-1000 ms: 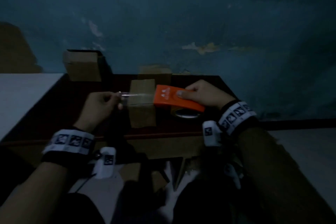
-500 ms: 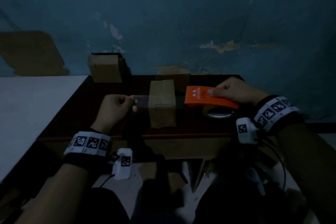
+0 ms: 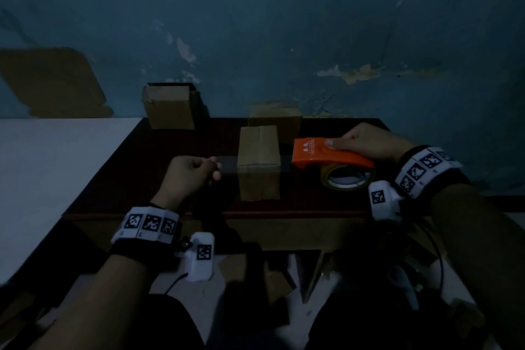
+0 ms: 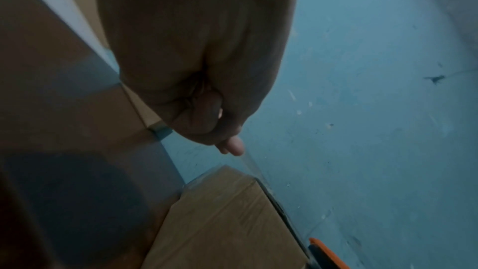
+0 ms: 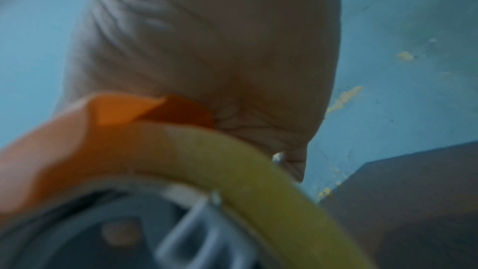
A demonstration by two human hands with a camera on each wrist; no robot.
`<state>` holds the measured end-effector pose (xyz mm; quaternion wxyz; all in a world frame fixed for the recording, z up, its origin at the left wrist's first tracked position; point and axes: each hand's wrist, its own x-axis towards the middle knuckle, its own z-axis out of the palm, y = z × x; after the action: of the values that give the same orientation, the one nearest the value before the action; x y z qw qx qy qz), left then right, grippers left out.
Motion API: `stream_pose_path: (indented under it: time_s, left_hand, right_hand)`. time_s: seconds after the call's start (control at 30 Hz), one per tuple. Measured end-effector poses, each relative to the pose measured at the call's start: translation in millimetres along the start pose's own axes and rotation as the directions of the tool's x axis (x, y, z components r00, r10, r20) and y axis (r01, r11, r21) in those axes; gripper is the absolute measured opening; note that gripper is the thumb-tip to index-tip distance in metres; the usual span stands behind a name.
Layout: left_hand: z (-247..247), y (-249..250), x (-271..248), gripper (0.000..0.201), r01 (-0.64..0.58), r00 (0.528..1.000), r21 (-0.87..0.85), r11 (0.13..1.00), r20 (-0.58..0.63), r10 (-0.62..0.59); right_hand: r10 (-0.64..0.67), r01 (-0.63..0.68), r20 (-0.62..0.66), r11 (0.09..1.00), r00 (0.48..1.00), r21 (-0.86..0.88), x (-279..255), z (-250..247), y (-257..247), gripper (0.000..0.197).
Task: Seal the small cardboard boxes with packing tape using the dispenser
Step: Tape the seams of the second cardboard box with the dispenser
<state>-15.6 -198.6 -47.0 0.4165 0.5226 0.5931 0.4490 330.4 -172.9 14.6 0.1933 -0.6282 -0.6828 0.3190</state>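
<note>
A small closed cardboard box (image 3: pixel 258 162) stands on the dark table (image 3: pixel 147 179). Clear tape (image 3: pixel 227 165) stretches across it from left to right, a little above or on its top; I cannot tell which. My left hand (image 3: pixel 193 173) pinches the free tape end left of the box, and the left wrist view shows the left hand (image 4: pixel 230 144) with the tape (image 4: pixel 252 166) running past the box (image 4: pixel 227 222). My right hand (image 3: pixel 366 140) grips the orange dispenser (image 3: pixel 326 153), right of the box. The tape roll (image 5: pixel 232 154) and dispenser (image 5: pixel 77 136) fill the right wrist view.
Two more cardboard boxes stand at the back: one (image 3: pixel 169 106) at the far left corner, one (image 3: pixel 277 118) just behind the taped box. A peeling blue wall (image 3: pixel 284 23) rises behind the table. A white surface (image 3: pixel 42 167) lies to the left. Cardboard scraps lie below the table's front edge.
The dispenser has been drawn farther right, away from the box, so the tape now spans the whole box. The left hand still pinches the tape end and has sunk a little.
</note>
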Motion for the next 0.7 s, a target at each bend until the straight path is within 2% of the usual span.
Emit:
stream_pose_path:
  time_s: [0.23, 0.5, 0.63, 0.7]
  left_hand:
    - [9, -9, -2, 0.031, 0.111, 0.993, -0.098, 0.989, 0.040, -0.107]
    - [24, -23, -5, 0.035, 0.143, 0.989, -0.134, 0.981, 0.065, -0.135]
    - [23, -25, -5, 0.029, 0.208, 0.976, -0.203, 0.957, 0.106, -0.190]
    - [18, -23, -3, 0.028, 0.258, 0.961, -0.158, 0.953, 0.145, -0.236]
  right_hand:
    - [0.051, -0.052, 0.021, 0.998, 0.998, 0.046, 7, 11, 12, 0.042]
    - [0.048, -0.052, 0.047, 0.995, 0.998, 0.086, 12, 23, 25, 0.047]
    - [0.053, -0.058, 0.044, 0.989, 0.998, 0.135, 13, 23, 24, 0.057]
    - [0.048, -0.054, 0.045, 0.987, 0.998, 0.150, 13, 22, 23, 0.061]
